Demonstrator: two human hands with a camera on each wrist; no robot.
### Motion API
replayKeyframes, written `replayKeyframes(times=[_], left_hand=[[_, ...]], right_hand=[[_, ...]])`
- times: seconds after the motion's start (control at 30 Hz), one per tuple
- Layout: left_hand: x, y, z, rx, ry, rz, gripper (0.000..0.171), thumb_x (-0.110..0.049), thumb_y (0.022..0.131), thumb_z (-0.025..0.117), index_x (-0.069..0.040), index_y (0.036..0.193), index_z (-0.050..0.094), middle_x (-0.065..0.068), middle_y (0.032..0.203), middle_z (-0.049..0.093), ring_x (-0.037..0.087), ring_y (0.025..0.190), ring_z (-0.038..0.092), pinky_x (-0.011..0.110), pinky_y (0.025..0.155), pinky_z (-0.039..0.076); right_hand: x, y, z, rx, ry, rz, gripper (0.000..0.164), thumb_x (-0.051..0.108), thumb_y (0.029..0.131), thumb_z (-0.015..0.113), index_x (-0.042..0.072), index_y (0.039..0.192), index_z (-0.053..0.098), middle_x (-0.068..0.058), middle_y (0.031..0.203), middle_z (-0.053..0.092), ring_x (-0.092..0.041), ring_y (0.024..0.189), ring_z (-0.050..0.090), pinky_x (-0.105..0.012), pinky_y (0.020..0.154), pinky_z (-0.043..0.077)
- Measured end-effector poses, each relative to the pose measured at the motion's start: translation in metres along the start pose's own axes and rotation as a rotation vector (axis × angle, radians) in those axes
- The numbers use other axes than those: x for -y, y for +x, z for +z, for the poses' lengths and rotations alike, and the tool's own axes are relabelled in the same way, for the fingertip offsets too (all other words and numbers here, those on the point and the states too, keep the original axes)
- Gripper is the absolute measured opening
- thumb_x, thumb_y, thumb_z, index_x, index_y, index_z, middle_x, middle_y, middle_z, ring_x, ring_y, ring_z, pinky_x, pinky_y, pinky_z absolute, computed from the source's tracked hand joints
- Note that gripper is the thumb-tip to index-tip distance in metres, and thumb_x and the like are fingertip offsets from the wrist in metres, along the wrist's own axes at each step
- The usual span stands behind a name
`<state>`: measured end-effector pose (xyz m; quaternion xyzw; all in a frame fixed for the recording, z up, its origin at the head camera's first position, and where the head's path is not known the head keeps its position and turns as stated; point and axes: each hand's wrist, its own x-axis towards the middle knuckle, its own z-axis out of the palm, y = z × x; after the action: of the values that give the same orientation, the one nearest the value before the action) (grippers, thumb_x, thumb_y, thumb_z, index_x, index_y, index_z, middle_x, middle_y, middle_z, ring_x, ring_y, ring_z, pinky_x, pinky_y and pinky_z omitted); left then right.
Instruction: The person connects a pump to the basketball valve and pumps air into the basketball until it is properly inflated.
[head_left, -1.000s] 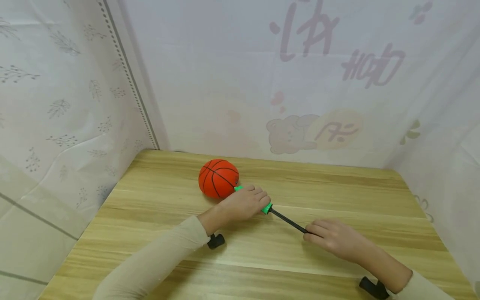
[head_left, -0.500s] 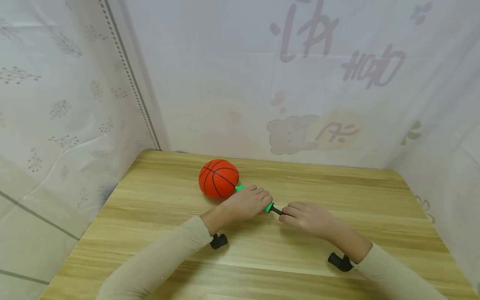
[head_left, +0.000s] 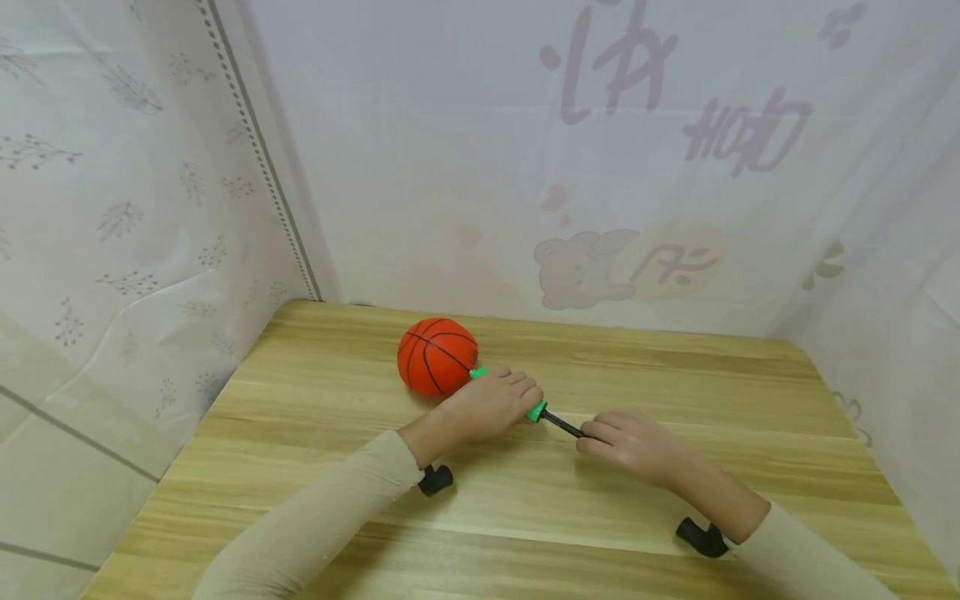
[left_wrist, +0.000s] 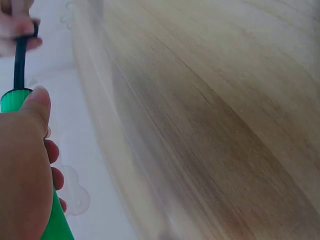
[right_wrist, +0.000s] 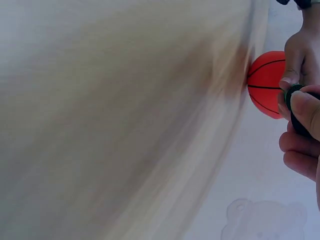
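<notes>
An orange-red toy basketball [head_left: 435,354] with black lines sits on the wooden table, left of centre in the head view. My left hand [head_left: 491,406] grips the green barrel of a hand pump [head_left: 536,411], whose far end meets the ball's right side. Whether a needle is in the ball is hidden. From the barrel's near end a black rod [head_left: 562,423] sticks out towards the right. My right hand [head_left: 633,446] holds the pump's black handle [right_wrist: 300,122], thumb on its end in the right wrist view. Fingers of the left hand [left_wrist: 25,165] wrap the barrel in the left wrist view.
Printed curtains [head_left: 450,167] stand behind the table [head_left: 300,450] and at both sides. A black wrist-worn fitting [head_left: 437,481] hangs under the left wrist, and a similar fitting [head_left: 701,538] under the right. Table surface stretches in front of the pump.
My right hand first pushed the handle in towards the barrel, then drew it slightly back out, so a bit more rod shows. The left hand and basketball have hardly moved.
</notes>
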<state>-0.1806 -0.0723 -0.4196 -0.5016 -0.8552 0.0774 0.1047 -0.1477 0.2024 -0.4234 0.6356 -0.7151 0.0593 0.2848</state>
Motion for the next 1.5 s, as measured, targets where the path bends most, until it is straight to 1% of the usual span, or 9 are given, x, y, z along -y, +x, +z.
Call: replayKeyframes(times=[0.23, 0.4, 0.57, 0.73, 0.93, 1.03, 1.13, 1.3, 1.5], left_hand=[[0.000, -0.002, -0.003, 0.023, -0.004, 0.011, 0.028, -0.038, 0.105, 0.055, -0.013, 0.116, 0.055, -0.004, 0.110, 0.061, 0.011, 0.100, 0.055, 0.024, 0.086, 0.044], [0.001, -0.002, -0.003, 0.010, -0.021, 0.016, 0.028, -0.038, 0.105, 0.054, -0.013, 0.115, 0.054, -0.004, 0.109, 0.060, 0.011, 0.098, 0.054, 0.024, 0.085, 0.044], [0.000, -0.001, 0.000, 0.013, 0.000, 0.010, 0.027, -0.039, 0.105, 0.053, -0.013, 0.111, 0.053, -0.004, 0.105, 0.058, 0.011, 0.095, 0.052, 0.023, 0.081, 0.042], [-0.002, 0.001, 0.000, 0.019, 0.062, 0.004, 0.029, -0.041, 0.105, 0.053, -0.014, 0.113, 0.054, -0.005, 0.103, 0.056, 0.011, 0.094, 0.052, 0.024, 0.081, 0.042], [-0.006, 0.003, -0.001, 0.027, 0.134, -0.005, 0.028, -0.040, 0.106, 0.052, -0.015, 0.115, 0.056, -0.005, 0.103, 0.058, 0.011, 0.095, 0.054, 0.024, 0.080, 0.041], [-0.008, 0.003, -0.001, 0.035, 0.140, -0.004, 0.027, -0.039, 0.106, 0.051, -0.014, 0.117, 0.057, -0.005, 0.107, 0.060, 0.012, 0.099, 0.056, 0.024, 0.082, 0.042], [-0.007, 0.000, -0.002, 0.045, 0.111, 0.000, 0.028, -0.039, 0.107, 0.050, -0.014, 0.118, 0.057, -0.005, 0.110, 0.060, 0.011, 0.102, 0.056, 0.024, 0.086, 0.044], [-0.003, -0.003, -0.004, 0.029, 0.068, 0.018, 0.027, -0.039, 0.106, 0.052, -0.014, 0.117, 0.056, -0.005, 0.111, 0.060, 0.011, 0.101, 0.055, 0.023, 0.087, 0.044], [0.000, -0.005, -0.008, 0.038, 0.055, 0.012, 0.028, -0.039, 0.104, 0.057, -0.014, 0.117, 0.056, -0.005, 0.111, 0.061, 0.011, 0.102, 0.056, 0.023, 0.087, 0.045]], right_hand=[[0.014, -0.029, -0.018, -0.012, -0.002, -0.010, 0.037, 0.008, 0.111, 0.035, 0.007, 0.099, 0.069, -0.006, 0.095, 0.070, -0.016, 0.080, 0.067, -0.026, 0.069, 0.057], [0.018, -0.038, -0.022, -0.005, -0.002, 0.005, 0.037, 0.008, 0.111, 0.036, 0.007, 0.099, 0.070, -0.006, 0.095, 0.071, -0.017, 0.081, 0.068, -0.027, 0.070, 0.058], [0.015, -0.029, -0.018, 0.043, -0.020, 0.016, 0.041, 0.008, 0.112, 0.031, 0.007, 0.100, 0.070, -0.006, 0.096, 0.071, -0.016, 0.082, 0.068, -0.027, 0.072, 0.058], [0.008, -0.011, -0.007, 0.049, -0.045, -0.006, 0.040, 0.009, 0.112, 0.030, 0.006, 0.101, 0.068, -0.005, 0.095, 0.070, -0.015, 0.082, 0.066, -0.026, 0.072, 0.057], [-0.001, 0.012, 0.008, 0.064, -0.050, 0.004, 0.044, 0.010, 0.113, 0.024, 0.008, 0.100, 0.066, -0.002, 0.094, 0.068, -0.013, 0.079, 0.063, -0.023, 0.070, 0.054], [-0.005, 0.022, 0.016, 0.060, -0.053, 0.010, 0.047, 0.009, 0.113, 0.022, 0.008, 0.098, 0.066, -0.001, 0.092, 0.067, -0.012, 0.077, 0.062, -0.021, 0.069, 0.053], [-0.006, 0.027, 0.021, 0.040, -0.054, 0.006, 0.048, 0.009, 0.113, 0.021, 0.008, 0.096, 0.067, -0.001, 0.090, 0.067, -0.012, 0.075, 0.060, -0.020, 0.067, 0.051], [-0.004, 0.026, 0.019, -0.006, -0.071, -0.013, 0.042, 0.006, 0.112, 0.027, 0.007, 0.096, 0.066, -0.003, 0.089, 0.067, -0.012, 0.072, 0.061, -0.021, 0.064, 0.052], [0.004, 0.007, 0.008, -0.023, -0.056, -0.040, 0.033, 0.008, 0.111, 0.037, 0.007, 0.098, 0.067, -0.004, 0.091, 0.068, -0.013, 0.074, 0.064, -0.023, 0.066, 0.055]])
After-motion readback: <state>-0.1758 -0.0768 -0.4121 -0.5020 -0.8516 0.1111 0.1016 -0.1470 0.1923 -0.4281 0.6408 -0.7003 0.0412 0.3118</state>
